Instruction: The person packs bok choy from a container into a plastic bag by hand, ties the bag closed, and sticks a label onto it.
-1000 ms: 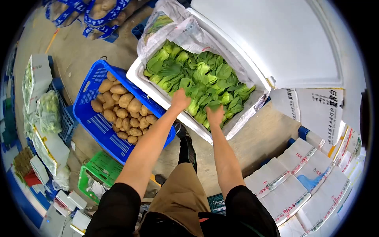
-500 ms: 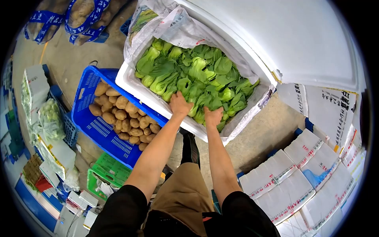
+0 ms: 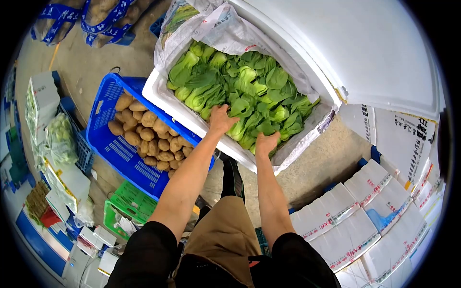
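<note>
A white foam box (image 3: 189,126), lined with printed paper (image 3: 230,30), is filled with green bok choy (image 3: 247,79) in front of me. Both my hands reach in over its near side. My left hand (image 3: 222,120) is curled at the bok choy near the middle of that side, thumb pointing right and fingertips partly hidden by leaves. To its right, my right hand (image 3: 267,143) closes around bok choy close to the near right corner. Its fingers sink among the leaves and are partly hidden.
Left of the box, a blue crate (image 3: 103,127) holds potatoes (image 3: 152,137), partly under the box. A green crate (image 3: 137,199) stands nearer. White cartons (image 3: 331,218) are stacked at right, and a large white foam surface (image 3: 384,53) rises behind. Bagged potatoes (image 3: 101,17) stand far left.
The view has shifted slightly. My right hand has moved a little to the right and nearer the box's near wall. My left hand stays almost in place on the bok choy.
</note>
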Tool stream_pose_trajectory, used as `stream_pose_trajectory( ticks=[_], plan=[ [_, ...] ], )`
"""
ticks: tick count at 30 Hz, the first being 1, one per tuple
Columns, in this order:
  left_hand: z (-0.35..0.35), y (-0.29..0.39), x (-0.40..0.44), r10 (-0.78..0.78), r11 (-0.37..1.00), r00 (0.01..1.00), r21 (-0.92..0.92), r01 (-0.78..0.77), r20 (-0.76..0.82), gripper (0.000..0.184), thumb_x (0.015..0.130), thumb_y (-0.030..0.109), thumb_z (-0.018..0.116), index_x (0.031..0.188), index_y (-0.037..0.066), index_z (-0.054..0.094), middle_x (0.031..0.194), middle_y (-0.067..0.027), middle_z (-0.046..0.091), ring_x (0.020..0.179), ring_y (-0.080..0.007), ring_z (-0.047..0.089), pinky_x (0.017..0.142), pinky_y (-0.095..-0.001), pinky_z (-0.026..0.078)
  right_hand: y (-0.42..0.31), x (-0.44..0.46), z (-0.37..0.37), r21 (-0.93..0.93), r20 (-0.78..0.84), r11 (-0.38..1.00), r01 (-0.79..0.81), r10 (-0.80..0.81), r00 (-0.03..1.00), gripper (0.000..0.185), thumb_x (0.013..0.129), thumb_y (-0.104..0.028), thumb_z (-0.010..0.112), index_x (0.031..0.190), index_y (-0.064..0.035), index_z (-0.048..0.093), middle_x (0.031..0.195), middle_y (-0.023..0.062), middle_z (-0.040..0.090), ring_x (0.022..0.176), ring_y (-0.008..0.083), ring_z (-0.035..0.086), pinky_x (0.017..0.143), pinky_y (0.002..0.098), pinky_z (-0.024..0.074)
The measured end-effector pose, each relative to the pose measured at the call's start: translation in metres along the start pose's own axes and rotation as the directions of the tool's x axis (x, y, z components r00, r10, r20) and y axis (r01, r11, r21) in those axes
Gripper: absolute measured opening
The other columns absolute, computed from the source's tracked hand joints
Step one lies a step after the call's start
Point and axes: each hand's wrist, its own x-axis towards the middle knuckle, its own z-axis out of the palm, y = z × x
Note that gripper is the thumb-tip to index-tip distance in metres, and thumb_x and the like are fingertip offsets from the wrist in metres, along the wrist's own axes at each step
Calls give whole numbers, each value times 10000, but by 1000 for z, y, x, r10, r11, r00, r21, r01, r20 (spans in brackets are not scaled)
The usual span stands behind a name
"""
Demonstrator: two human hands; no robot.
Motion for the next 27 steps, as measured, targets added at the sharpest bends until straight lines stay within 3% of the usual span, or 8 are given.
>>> stream_pose_trajectory(
  ticks=[3, 6, 13, 16, 20, 21, 24, 27],
  plan=[
    [-9, 6, -3, -87, 984, 993, -147, 98, 80, 860, 615, 425, 797, 1253, -29, 441, 1162, -227, 574, 1047, -365, 570, 890, -376, 461, 5, -3, 3, 148, -91, 988, -36, 50, 995, 606, 702, -89, 698, 1210, 47, 398, 1051, 274, 577, 1003, 418, 568, 873, 451, 442],
    [22, -27, 16, -71, 956, 977, -267, 124, 199, 877, 580, 436, 812, 1250, -13, 468, 1155, -228, 589, 1045, -359, 580, 890, -363, 466, 7, -7, 7, -63, -226, 997, -49, 33, 973, 675, 659, -157, 771, 1211, 50, 443, 1073, 246, 580, 1004, 380, 566, 888, 418, 432],
    [0, 17, -1, 9, 980, 926, -188, 67, 377, 674, 535, 372, 826, 1039, -32, 636, 1054, -218, 643, 988, -324, 617, 885, -336, 471, 33, 15, -27, 76, -177, 992, 104, -89, 980, 482, 688, -224, 773, 995, 85, 565, 916, 240, 605, 864, 372, 591, 769, 409, 467],
    [1, 23, -3, 23, 969, 912, -234, 81, 410, 653, 554, 351, 810, 1049, -37, 636, 1027, -204, 655, 945, -293, 633, 865, -323, 472, 45, 12, -35, -71, -6, 997, -27, 26, 1000, 449, 698, -222, 764, 962, 79, 561, 919, 243, 602, 863, 386, 585, 773, 422, 465],
    [23, -14, 30, 125, 920, 823, -376, 113, 554, 685, 562, 356, 800, 1095, -35, 623, 1062, -181, 645, 967, -261, 612, 865, -321, 447, 13, -15, -33, -618, -84, 714, 329, -476, 875, 447, 721, -256, 749, 994, 54, 576, 883, 219, 630, 835, 390, 603, 752, 419, 470],
    [27, -23, 36, 125, 916, 815, -382, 125, 565, 698, 563, 352, 799, 1112, -38, 615, 1084, -178, 636, 985, -257, 600, 872, -324, 437, 0, -19, -34, -587, -26, 715, 379, -485, 874, 445, 718, -269, 750, 984, 51, 593, 921, 226, 640, 885, 417, 600, 784, 416, 471],
    [22, -29, 40, 27, 921, 780, -318, 223, 625, 781, 557, 365, 799, 1173, -52, 562, 1179, -182, 579, 1090, -268, 533, 924, -325, 391, 22, -2, -9, -100, 118, 995, 5, 7, 993, 476, 724, -291, 738, 1042, 20, 568, 1001, 232, 633, 960, 399, 593, 851, 453, 450],
    [18, -25, 38, -9, 908, 734, -301, 290, 679, 929, 519, 410, 804, 1250, -65, 482, 1250, -199, 519, 1149, -276, 483, 954, -333, 369, 5, -4, -6, -128, 111, 974, -187, 202, 973, 491, 717, -300, 738, 1043, 33, 580, 1001, 224, 645, 961, 382, 607, 870, 420, 455]
  ],
)
